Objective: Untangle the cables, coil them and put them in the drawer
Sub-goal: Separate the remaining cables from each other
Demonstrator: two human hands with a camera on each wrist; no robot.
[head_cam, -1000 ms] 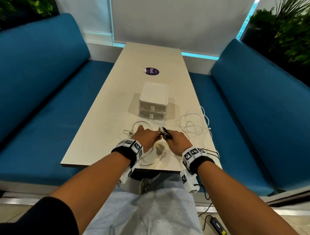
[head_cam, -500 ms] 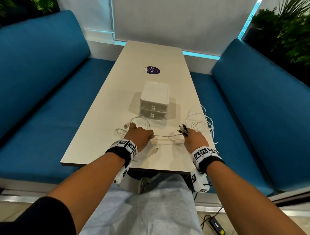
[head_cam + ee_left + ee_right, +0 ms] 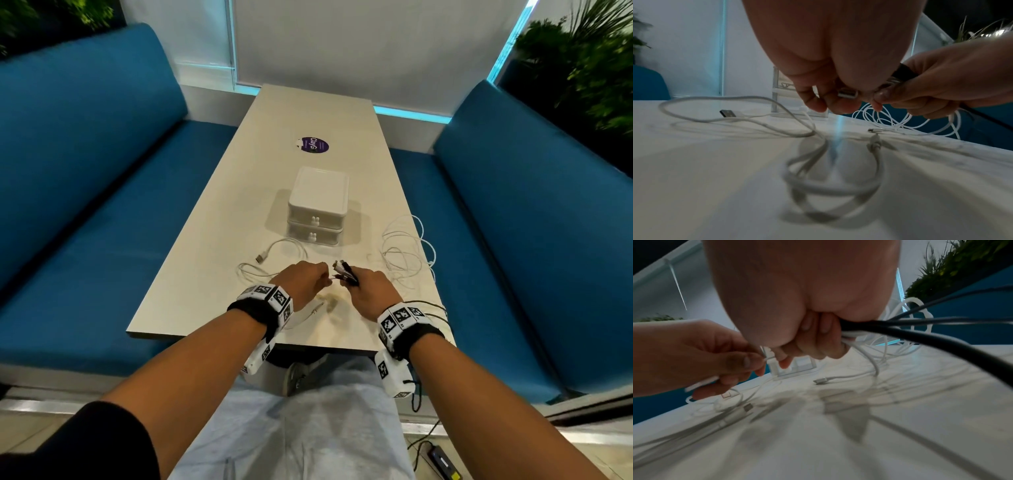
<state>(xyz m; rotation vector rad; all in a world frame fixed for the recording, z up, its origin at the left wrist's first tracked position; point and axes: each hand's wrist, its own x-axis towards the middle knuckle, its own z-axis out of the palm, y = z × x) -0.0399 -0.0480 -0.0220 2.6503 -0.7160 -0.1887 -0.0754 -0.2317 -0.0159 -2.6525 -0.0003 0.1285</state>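
My right hand (image 3: 354,282) grips a bundle of cable ends (image 3: 343,270), black and white, just above the table's near end. In the right wrist view its fingers (image 3: 818,344) curl round black cables (image 3: 920,335) and white ones. Close beside it, my left hand (image 3: 320,275) pinches a thin white cable (image 3: 764,359) at the bundle, by a silver plug (image 3: 847,94). A thicker white USB cable (image 3: 274,250) lies looped to the left. A thin white tangle (image 3: 407,253) lies to the right. The white two-drawer unit (image 3: 318,205) stands behind, both drawers closed.
The pale table (image 3: 308,113) runs away from me between two blue benches (image 3: 85,192). A purple sticker (image 3: 312,145) sits past the drawers. Black cables (image 3: 433,306) hang over the table's near right corner. A power brick (image 3: 442,462) lies on the floor.
Half a second ago my hands were apart with a white strand stretched between them. They have come back together in front of the drawers, the right still holding the bundle.
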